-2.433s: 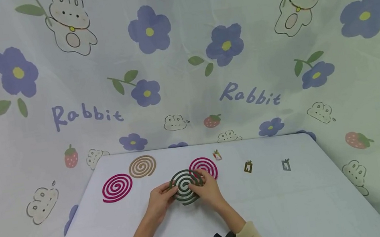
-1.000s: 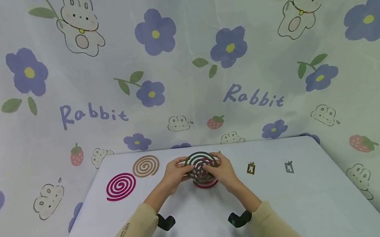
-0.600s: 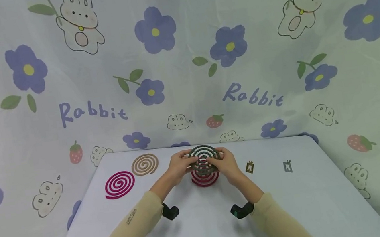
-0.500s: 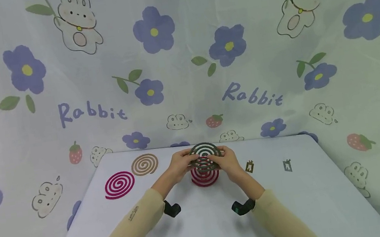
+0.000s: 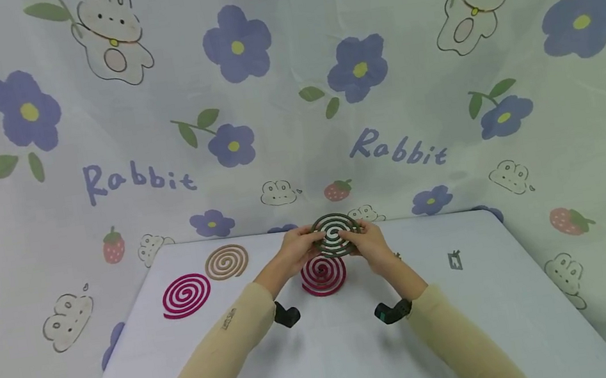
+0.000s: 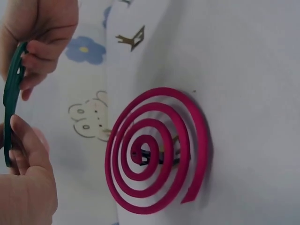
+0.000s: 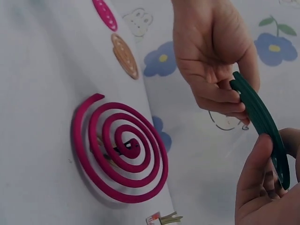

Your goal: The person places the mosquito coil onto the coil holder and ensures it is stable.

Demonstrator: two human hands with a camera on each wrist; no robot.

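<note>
Nearest are the two beige sleeves, the left sleeve (image 5: 219, 362) bearing small dark lettering and the right sleeve (image 5: 465, 347) plain where it shows, with a black device (image 5: 288, 314) at the left wrist and a second black device (image 5: 393, 312) at the right. Past them, the left hand (image 5: 296, 249) and the right hand (image 5: 373, 245) pinch a dark green spiral coil (image 5: 335, 234) from opposite sides, each thumb on the near face and the fingers behind. The coil sits directly between the hands, raised above the white table (image 5: 339, 365) and tilted so its face shows to the head camera; both wrist views see it nearly edge-on. Below it, on the table, is a magenta coil (image 7: 134, 149), with a small dark-and-gold piece (image 6: 144, 157) showing among its central rings. The right wrist view shows a small red-and-white piece (image 7: 154, 218) near that coil. A bronze-coloured piece (image 6: 136, 38) is mostly hidden behind the right wrist in the head view, and a grey piece (image 5: 452, 260) lies farther right. To the left lie another magenta coil (image 5: 187, 294) and, just beyond, a tan coil (image 5: 227, 262). Behind everything hangs a pale curtain (image 5: 291, 106) printed with rabbits, blue flowers and strawberries.
</note>
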